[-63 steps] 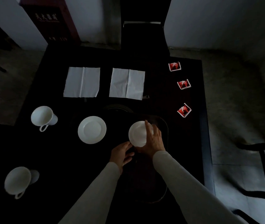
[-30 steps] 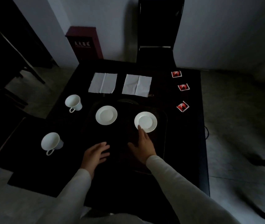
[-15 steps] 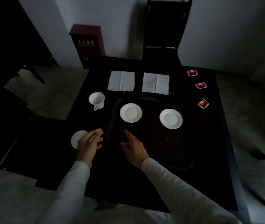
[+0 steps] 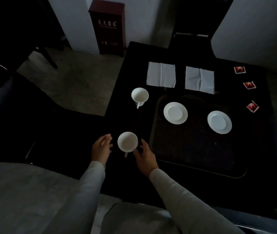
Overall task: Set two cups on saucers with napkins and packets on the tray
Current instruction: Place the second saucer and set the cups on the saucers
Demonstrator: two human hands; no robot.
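Note:
Two white saucers, one on the left (image 4: 175, 112) and one on the right (image 4: 219, 122), lie on the dark tray (image 4: 193, 168). A white cup (image 4: 127, 141) stands on the black table left of the tray, its handle toward me. My left hand (image 4: 101, 148) is open just left of this cup, a small gap between them. My right hand (image 4: 145, 155) is at the cup's right side, fingertips touching or nearly touching the rim. A second white cup (image 4: 139, 96) stands farther back. Two white napkins (image 4: 161, 76) (image 4: 199, 80) and three red packets (image 4: 239, 70) (image 4: 249, 85) (image 4: 252, 106) lie on the table.
A dark chair (image 4: 191, 22) stands behind the table. A dark red box with white lettering (image 4: 107, 27) stands on the floor by the wall. The table's left edge runs close to both cups, with a dark bench or seat (image 4: 16, 115) on the left.
The right hand left the right saucer on the tray and both hands moved left to the near cup, now flanking it. My view swung left.

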